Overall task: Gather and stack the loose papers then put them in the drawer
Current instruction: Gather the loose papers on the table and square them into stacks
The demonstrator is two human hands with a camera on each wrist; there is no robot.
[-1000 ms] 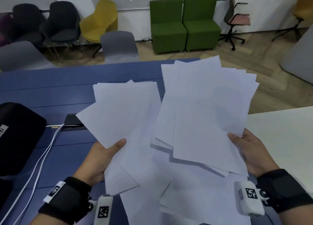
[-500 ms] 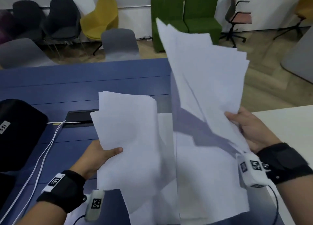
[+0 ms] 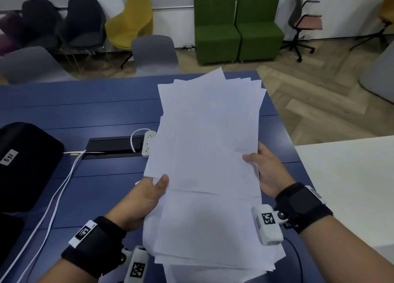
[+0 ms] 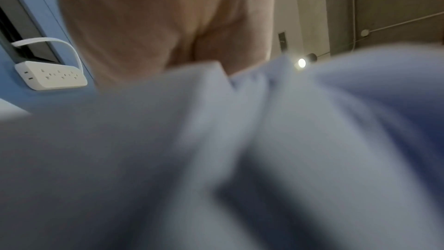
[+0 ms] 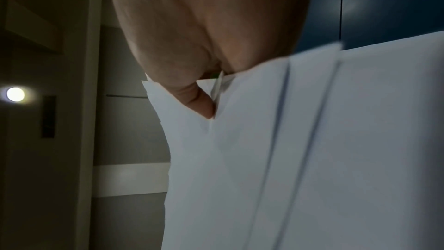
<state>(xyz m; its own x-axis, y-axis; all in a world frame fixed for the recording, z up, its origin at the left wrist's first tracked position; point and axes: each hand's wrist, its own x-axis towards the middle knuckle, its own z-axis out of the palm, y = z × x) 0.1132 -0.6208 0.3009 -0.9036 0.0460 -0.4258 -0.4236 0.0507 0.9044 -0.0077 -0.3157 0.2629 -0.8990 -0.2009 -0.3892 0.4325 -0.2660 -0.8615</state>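
A loose, uneven stack of white papers (image 3: 209, 154) is held above the blue table (image 3: 85, 103) in the head view, its sheets fanned at the far end. My left hand (image 3: 149, 195) grips the stack's left edge, thumb on top. On the right edge my right hand (image 3: 264, 169) pinches the sheets, thumb on top. The left wrist view shows blurred papers (image 4: 216, 149) below the palm (image 4: 156, 16). In the right wrist view the thumb (image 5: 199, 100) presses into the papers (image 5: 312, 149). No drawer is in view.
A white power strip (image 3: 148, 143) and cable lie by a black cable slot (image 3: 113, 146) on the table. A black bag (image 3: 23, 165) sits at the left. A white table (image 3: 351, 186) adjoins on the right. Chairs (image 3: 132, 20) and green seats (image 3: 236, 26) stand beyond.
The two separate bundles, one in each hand, have been brought together into one stack. The right hand swung its raised sheets down and left onto the left hand's sheets.
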